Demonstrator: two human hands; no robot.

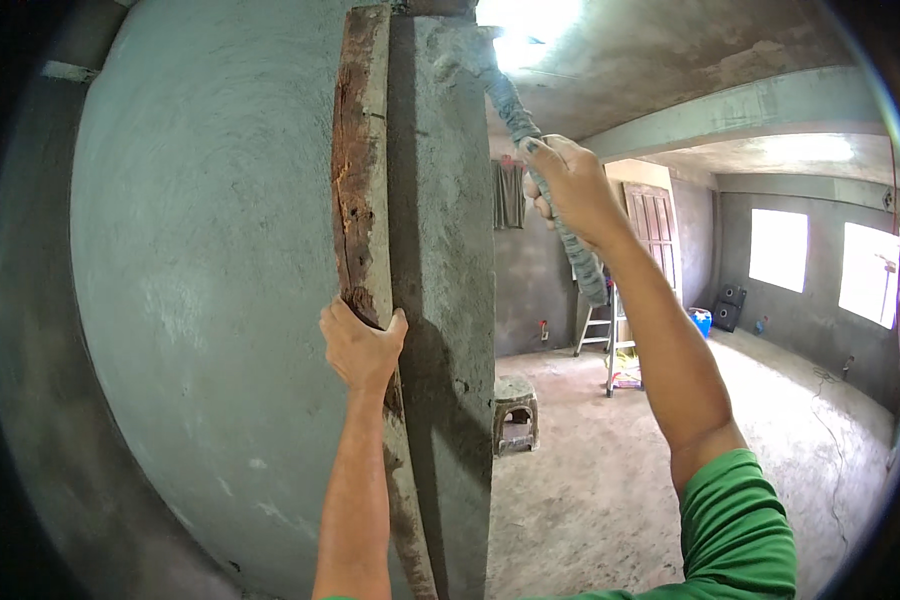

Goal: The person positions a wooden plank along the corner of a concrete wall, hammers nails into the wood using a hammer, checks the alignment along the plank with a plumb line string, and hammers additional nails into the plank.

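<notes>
A long, weathered wooden plank [362, 170] stands upright against the grey plastered wall, its brown edge cracked and splintered. My left hand [362, 345] is wrapped round the plank at about mid-height, thumb on the right side and fingers on the left. Up to the right of it, my right hand [567, 185] is closed round the grey, cloth-wrapped handle of a hammer [510, 105]. The hammer is raised and tilted, with its head up to the left by the wall's corner near the plank's top. That grey head blends into the wall, so whether it touches anything cannot be told.
The plastered wall [210, 250] ends at a vertical corner just right of the plank. Beyond it lie a concrete floor [590, 520], a dusty stool [516, 412], a stepladder [610, 340], a blue container [701, 320], a black speaker [730, 307] and a cable [820, 410].
</notes>
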